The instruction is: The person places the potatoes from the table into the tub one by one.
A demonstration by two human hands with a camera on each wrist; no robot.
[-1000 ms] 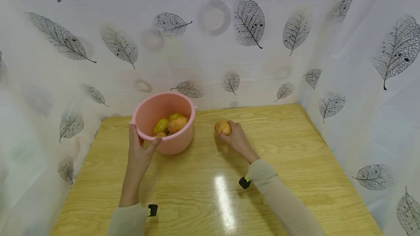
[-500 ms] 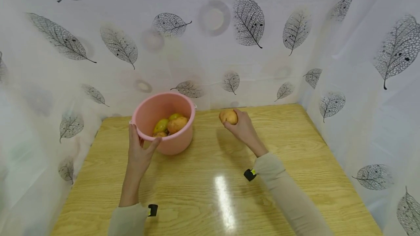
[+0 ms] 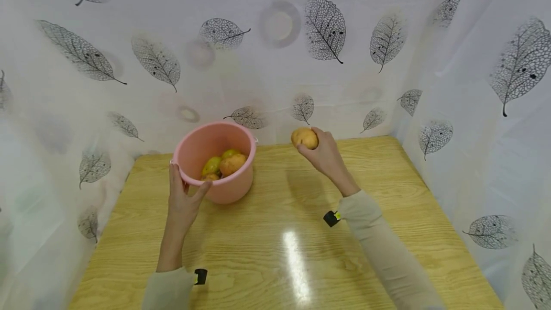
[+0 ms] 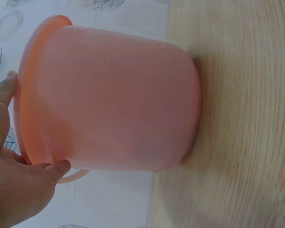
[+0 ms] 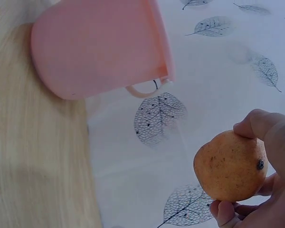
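A pink bucket (image 3: 232, 190) stands at the back left of the table. My left hand (image 3: 184, 207) grips its near rim, fingers along the left edge and thumb in front; the left wrist view shows the thumb (image 4: 59, 171) against the bucket's outer wall. Inside lie several fruits (image 3: 232, 163), some yellow-green, some yellow-brown. To the right, my right hand (image 3: 325, 154) holds a round yellow-brown fruit (image 5: 230, 166) between thumb and fingers, raised above the table. A dark blossom-end spot shows on its skin beside the palm.
The wood-grain table (image 3: 241, 252) reaches back to a white leaf-print curtain (image 3: 267, 75), which also hangs along both sides. At the bucket's far side its pale handle (image 5: 142, 91) hangs down. A bright light reflection lies across the middle of the table.
My right hand has lifted the yellow-brown fruit up and slightly right, toward the back curtain. My left hand and the bucket have stayed in place.
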